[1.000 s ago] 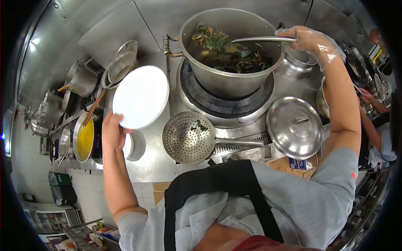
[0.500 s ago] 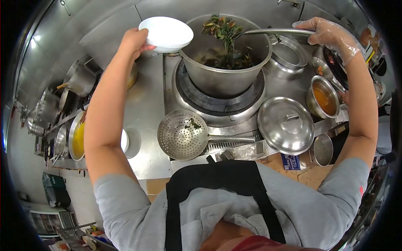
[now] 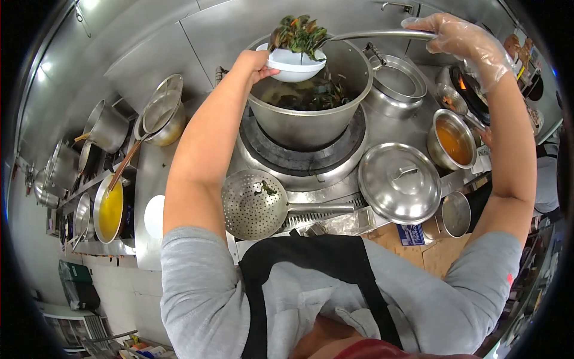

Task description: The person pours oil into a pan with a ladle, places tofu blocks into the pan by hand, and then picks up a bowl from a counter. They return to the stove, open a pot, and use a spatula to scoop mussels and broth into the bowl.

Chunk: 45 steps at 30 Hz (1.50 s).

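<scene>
My left hand [image 3: 256, 66] grips the rim of a white bowl [image 3: 294, 74], holding it over the left side of a large steel pot [image 3: 305, 127]. A heap of cooked leafy greens with orange-red bits [image 3: 299, 36] rises above the bowl, some of it hanging over the rim. My right hand [image 3: 465, 40], in a clear plastic glove, is closed around the long handle of a metal ladle [image 3: 382, 35]. The ladle's head is hidden by the greens. More dark greens lie in cloudy liquid inside the pot, which sits on a round black burner [image 3: 287, 157].
A perforated strainer [image 3: 251, 209] and a steel lid [image 3: 399, 185] lie in front of the burner. To the right are a pan of orange liquid [image 3: 452, 142] and a lidded pot [image 3: 396, 84]. Leftward stand a yellow-filled pan [image 3: 111, 209] and a white bowl [image 3: 154, 216].
My left hand has brought the white bowl rightward and down over the pot, under the greens. The ladle and greens have shifted slightly left and up. My view has turned slightly.
</scene>
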{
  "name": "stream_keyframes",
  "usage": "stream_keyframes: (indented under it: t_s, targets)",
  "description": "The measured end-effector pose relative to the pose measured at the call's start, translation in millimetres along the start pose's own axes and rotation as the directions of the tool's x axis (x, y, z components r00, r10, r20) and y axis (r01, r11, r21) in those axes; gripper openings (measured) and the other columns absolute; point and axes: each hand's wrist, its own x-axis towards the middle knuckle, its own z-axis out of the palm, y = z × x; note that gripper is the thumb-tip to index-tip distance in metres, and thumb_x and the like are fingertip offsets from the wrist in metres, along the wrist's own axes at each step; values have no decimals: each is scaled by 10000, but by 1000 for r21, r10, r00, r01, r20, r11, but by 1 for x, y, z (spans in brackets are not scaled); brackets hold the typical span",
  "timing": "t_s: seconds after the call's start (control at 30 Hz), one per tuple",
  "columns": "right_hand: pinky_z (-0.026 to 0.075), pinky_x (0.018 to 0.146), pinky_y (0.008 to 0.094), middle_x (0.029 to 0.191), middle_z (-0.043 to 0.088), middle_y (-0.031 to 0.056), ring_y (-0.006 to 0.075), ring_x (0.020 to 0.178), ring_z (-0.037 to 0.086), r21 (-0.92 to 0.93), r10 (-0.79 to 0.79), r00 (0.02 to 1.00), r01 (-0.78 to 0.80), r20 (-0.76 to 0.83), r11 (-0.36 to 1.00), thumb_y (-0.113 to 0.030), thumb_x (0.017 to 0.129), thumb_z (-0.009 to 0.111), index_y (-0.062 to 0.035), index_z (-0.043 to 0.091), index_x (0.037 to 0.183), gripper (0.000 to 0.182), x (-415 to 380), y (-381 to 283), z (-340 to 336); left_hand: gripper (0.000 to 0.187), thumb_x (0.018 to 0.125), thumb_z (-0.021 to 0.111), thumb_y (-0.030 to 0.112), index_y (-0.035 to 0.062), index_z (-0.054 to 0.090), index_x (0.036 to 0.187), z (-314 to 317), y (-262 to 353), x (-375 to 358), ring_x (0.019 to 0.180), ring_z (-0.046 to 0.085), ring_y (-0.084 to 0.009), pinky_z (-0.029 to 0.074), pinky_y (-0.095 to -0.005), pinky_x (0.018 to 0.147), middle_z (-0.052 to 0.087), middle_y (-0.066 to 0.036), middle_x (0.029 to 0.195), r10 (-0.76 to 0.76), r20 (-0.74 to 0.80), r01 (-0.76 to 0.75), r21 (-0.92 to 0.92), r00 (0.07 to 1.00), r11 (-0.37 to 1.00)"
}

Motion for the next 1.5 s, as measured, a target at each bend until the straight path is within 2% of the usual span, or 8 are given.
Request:
stream_keyframes:
  t_s: [0.2,0.27,0.3,0.5,1.13,1.27,1.47,1.5]
  targets:
    - [486,836,385,860,624,112,277,854,617,-184,-149,988,141,-28,973,3,765,616,-298,552,1269,590,-10,10,36,177,860,455,21,-107,466,982,-12,-6,-4,555,511,-173,620,-332,585,462,-100,787,9,17,-7,-114,1000,993]
    - [503,732,401,762,606,92,281,737,618,-318,-394,897,321,-198,892,-3,765,617,-296,498,1315,634,-17,13,45,181,854,441,11,-109,469,986,-17,-3,-8,550,497,-160,620,-336,593,467,-93,774,44,18,-43,-94,999,995]
    - [506,624,407,717,596,81,276,639,605,-496,-391,899,252,-199,831,16,767,605,-293,446,1350,679,-20,6,47,181,854,441,11,-109,469,986,-19,-2,-10,550,497,-160,620,-336,593,467,-93,774,43,14,-41,-93,999,995]
    - [508,540,373,795,611,103,259,603,612,-685,-385,856,50,-345,726,50,748,588,-311,404,1376,748,-36,-4,47,221,866,441,14,-141,466,1021,-22,7,-20,544,502,-168,624,-342,564,488,-122,783,133,61,-126,-100,989,987]
    - [527,591,382,874,620,92,261,679,641,-632,-253,813,-172,-524,756,-41,806,614,-393,380,1375,709,-57,-8,15,230,841,434,12,-113,467,1031,-36,16,-46,651,581,-216,612,-331,596,529,-159,868,188,59,-178,-139,980,974]
    - [497,764,407,896,619,105,265,851,626,-381,-135,864,-71,-485,922,-125,849,608,-363,467,1329,554,-49,0,20,259,848,445,7,-132,456,1066,-58,17,-48,708,646,-280,618,-339,599,579,-226,960,204,28,-202,-71,978,977]
    - [474,875,390,1005,643,142,283,927,618,-111,25,961,-57,-276,992,-122,826,608,-274,560,1266,468,-27,-20,36,243,825,474,36,-94,499,1029,-129,8,-70,676,568,-175,607,-298,602,544,-125,840,243,37,-239,-89,969,967]
    - [455,909,383,1037,644,134,278,973,608,-192,-53,951,-7,-303,981,-123,784,631,-222,596,1231,459,-17,-12,50,225,837,476,55,-64,516,1024,-138,7,-82,668,591,-165,585,-259,552,568,-111,844,243,18,-241,-79,970,967]
